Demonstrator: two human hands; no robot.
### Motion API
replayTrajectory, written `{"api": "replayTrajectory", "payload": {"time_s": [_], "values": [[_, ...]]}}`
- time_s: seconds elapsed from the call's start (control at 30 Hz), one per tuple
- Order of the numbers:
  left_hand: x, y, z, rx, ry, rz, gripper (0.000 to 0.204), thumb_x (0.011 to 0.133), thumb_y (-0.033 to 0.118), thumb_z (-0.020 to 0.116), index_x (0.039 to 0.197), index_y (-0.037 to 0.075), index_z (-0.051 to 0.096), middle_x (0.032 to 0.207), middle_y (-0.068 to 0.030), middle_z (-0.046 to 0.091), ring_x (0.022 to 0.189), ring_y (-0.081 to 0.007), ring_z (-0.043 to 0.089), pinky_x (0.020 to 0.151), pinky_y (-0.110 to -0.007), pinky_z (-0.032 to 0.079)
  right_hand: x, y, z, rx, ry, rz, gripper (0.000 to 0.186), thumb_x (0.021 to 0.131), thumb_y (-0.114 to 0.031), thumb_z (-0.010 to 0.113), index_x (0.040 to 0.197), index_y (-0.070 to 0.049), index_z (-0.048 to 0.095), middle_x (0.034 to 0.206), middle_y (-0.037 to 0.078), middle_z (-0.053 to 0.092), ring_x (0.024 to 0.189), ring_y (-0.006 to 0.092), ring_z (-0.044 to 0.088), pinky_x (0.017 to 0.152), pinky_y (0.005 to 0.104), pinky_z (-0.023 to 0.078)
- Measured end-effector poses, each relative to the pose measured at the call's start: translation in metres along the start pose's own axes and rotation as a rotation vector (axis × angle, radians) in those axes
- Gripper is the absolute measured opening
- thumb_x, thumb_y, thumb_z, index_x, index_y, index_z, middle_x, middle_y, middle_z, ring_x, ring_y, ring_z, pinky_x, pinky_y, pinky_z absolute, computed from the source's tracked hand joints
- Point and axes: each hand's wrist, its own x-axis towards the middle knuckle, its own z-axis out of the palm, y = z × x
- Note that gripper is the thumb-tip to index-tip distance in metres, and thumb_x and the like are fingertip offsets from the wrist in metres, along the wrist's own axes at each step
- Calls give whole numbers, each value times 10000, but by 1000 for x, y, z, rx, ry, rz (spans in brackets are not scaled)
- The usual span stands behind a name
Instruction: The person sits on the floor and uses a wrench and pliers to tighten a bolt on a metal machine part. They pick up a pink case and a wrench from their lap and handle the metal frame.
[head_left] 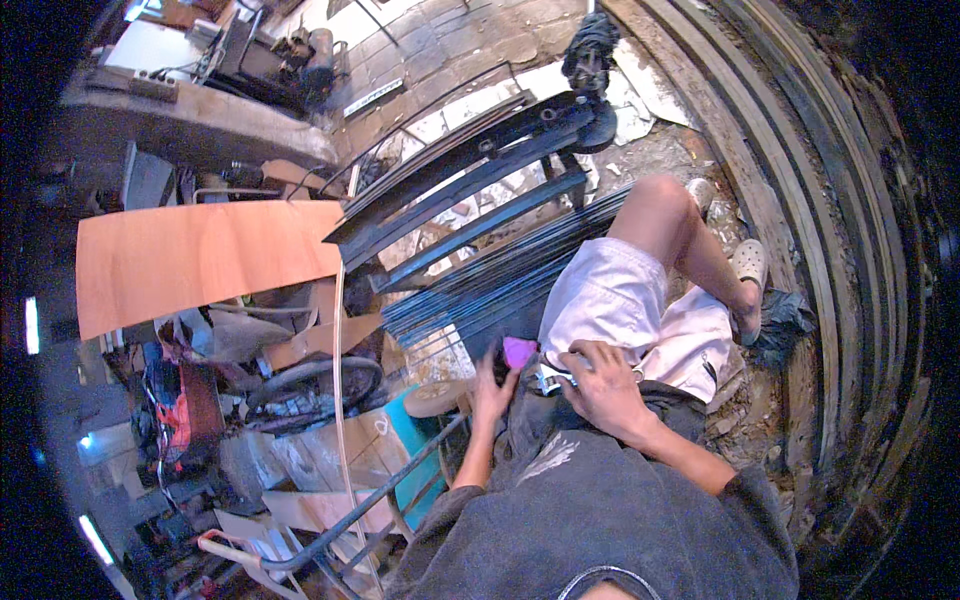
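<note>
I sit with my legs bent out ahead, in pale shorts and a dark top. At the left side of my lap, my left hand is closed round a small purple thing whose kind I cannot make out. Just right of it lies my right hand over my waist, fingers bent. Its thumb and forefinger reach round a small silver-and-white thing, which looks pinched between them. Part of that thing is hidden. Ahead of my left hand stretches a bundle of thin dark rods.
Long dark metal bars on a stand lie beyond the rods. An orange-brown wooden board juts out at left. Below it are a wheel and a cart with a metal handle. Long beams run along the right.
</note>
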Motion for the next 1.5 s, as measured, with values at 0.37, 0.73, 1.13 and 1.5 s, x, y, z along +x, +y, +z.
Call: {"api": "replayTrajectory", "payload": {"time_s": [0.37,0.73,1.13,1.5], "values": [[42,-24,-7,-126,-143,4,807,620,278,838,1235,7,392,1100,-246,566,1004,-379,586,865,-415,475,17,-8,-5,174,182,15,324,814,-230,642,1060,-32,573,1023,153,563,913,313,577,836,414,467],[64,209,-98,-384,-100,532,822,631,237,856,1257,36,362,1169,-177,537,1072,-254,562,883,-341,478,79,10,-28,933,52,119,433,884,-300,638,1172,-25,464,1033,145,599,973,170,568,821,325,478],[121,202,-56,-509,-55,396,193,778,97,715,879,-15,594,832,-95,639,765,-154,624,711,-295,491,111,74,-55,605,172,277,389,887,-313,622,1078,12,527,971,161,626,910,215,607,817,333,477],[193,221,-115,-6,562,463,176,793,169,688,906,37,659,757,-93,598,726,-243,580,717,-373,402,189,171,-166,734,513,465,417,901,-304,587,1148,23,505,936,158,644,729,195,655,564,302,517]]}}
